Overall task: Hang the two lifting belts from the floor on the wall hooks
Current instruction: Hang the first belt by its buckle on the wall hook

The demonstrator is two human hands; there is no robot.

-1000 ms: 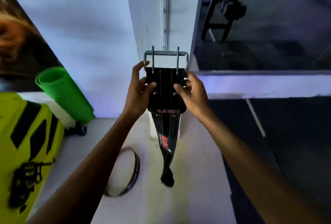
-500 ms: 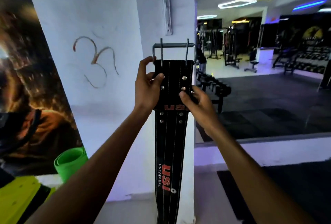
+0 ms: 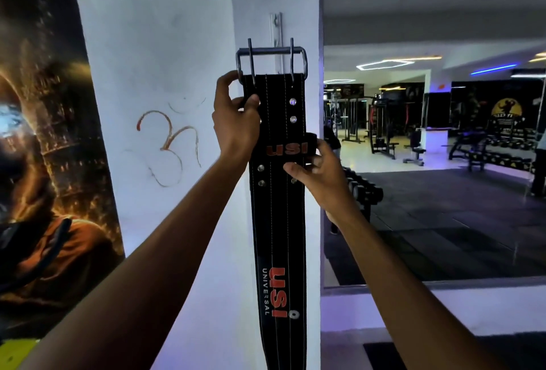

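Note:
A black lifting belt (image 3: 277, 221) with red lettering hangs straight down in front of a white pillar. Its steel two-prong buckle (image 3: 271, 59) is at the top, held up against a narrow metal hook strip (image 3: 276, 32) fixed to the pillar. My left hand (image 3: 236, 121) grips the belt's left edge just under the buckle. My right hand (image 3: 316, 168) pinches the right edge lower down, beside the belt loop. Whether the buckle is caught on a hook I cannot tell. The second belt is out of view.
The white pillar (image 3: 183, 44) carries a reddish painted symbol. A dark poster (image 3: 44, 148) covers the wall to the left. To the right a large mirror (image 3: 428, 148) reflects a gym floor, dumbbell racks and machines. A yellow-green object (image 3: 14, 352) shows at the bottom left corner.
Both hands have lifted the belt from near floor level up the pillar toward the hook strip. My view has tilted upward, so the floor and the second belt dropped out of sight.

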